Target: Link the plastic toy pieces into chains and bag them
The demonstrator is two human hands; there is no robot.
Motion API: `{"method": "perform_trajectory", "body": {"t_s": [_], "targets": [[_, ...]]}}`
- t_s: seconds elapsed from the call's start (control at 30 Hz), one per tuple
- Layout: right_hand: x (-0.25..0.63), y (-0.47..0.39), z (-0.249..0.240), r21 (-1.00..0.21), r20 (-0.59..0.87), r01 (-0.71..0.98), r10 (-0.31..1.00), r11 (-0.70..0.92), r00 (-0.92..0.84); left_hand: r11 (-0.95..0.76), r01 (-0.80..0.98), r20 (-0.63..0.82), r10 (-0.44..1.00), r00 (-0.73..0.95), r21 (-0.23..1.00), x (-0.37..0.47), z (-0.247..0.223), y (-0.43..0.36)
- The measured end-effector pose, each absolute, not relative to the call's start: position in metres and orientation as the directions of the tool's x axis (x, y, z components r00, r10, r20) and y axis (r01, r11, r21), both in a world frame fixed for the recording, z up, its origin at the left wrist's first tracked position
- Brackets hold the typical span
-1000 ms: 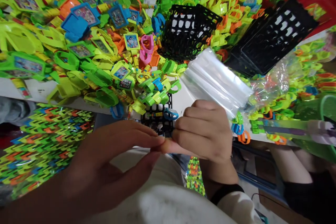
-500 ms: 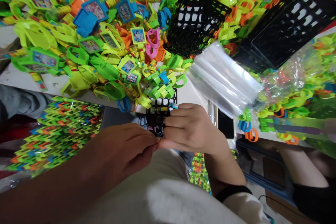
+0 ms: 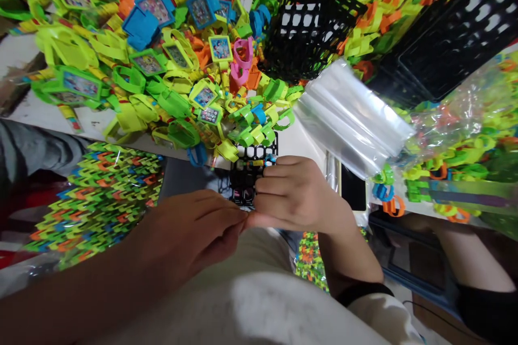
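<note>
Close above my lap, my left hand [image 3: 202, 226] is closed, its thumb and fingertips pressed together. The fingertips meet the thumb of my right hand [image 3: 293, 191], whose fingers are curled into the palm. Whatever they pinch is hidden or too small to make out. Just past my right knuckles shows a small yellow tube with a blue end [image 3: 259, 162]; whether the hand touches it I cannot tell. Behind the fingers is a black lattice basket [image 3: 240, 178] at the table edge. Beyond lies a heap of plastic toy watches, among them a green one [image 3: 209, 115] and a pink one [image 3: 242, 62].
A stack of clear plastic bags [image 3: 356, 118] lies right of the heap, near a dark phone [image 3: 353, 191]. Black baskets [image 3: 299, 38] stand behind. A big bag of colourful pieces [image 3: 109, 188] is at left. At right, another person's forearm [image 3: 471, 250] shows.
The whole view has shifted slightly, so the table things appear farther right and a little higher. My two hands keep nearly the same closed pose, fingertips together.
</note>
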State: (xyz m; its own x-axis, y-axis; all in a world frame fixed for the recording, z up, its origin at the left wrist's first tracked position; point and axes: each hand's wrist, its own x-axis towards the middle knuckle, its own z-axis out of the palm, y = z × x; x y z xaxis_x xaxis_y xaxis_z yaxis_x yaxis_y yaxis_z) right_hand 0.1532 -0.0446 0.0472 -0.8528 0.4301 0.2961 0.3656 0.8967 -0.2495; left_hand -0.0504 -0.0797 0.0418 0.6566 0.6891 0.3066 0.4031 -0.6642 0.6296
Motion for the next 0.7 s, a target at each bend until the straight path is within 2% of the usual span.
{"method": "perform_trajectory", "body": {"t_s": [0.17, 0.3, 0.43, 0.5, 0.63, 0.7], "targets": [[0.152, -0.043, 0.049, -0.252, 0.322, 0.346, 0.416, 0.904, -0.851, -0.589, 0.368, 0.268, 0.724, 0.635, 0.719, -0.053, 0.048, -0.078], [0.153, -0.040, 0.051, -0.277, 0.333, 0.323, 0.406, 0.905, -0.851, -0.350, 0.345, 0.098, 0.811, 0.576, 0.871, -0.055, 0.054, -0.076], [0.151, -0.041, 0.052, -0.309, 0.273, 0.335, 0.421, 0.890, -0.865, -0.187, 0.351, -0.031, 0.846, 0.533, 0.917, -0.056, 0.055, -0.077], [0.150, -0.042, 0.050, -0.331, 0.250, 0.350, 0.439, 0.876, -0.863, -0.163, 0.375, -0.055, 0.859, 0.509, 0.913, -0.056, 0.052, -0.079], [0.148, -0.045, 0.043, -0.395, 0.202, 0.371, 0.474, 0.840, -0.857, -0.233, 0.418, 0.013, 0.885, 0.465, 0.878, -0.059, 0.042, -0.084], [0.146, -0.048, 0.037, -0.432, 0.165, 0.378, 0.484, 0.819, -0.859, -0.258, 0.433, 0.011, 0.869, 0.494, 0.864, -0.062, 0.035, -0.087]]}}
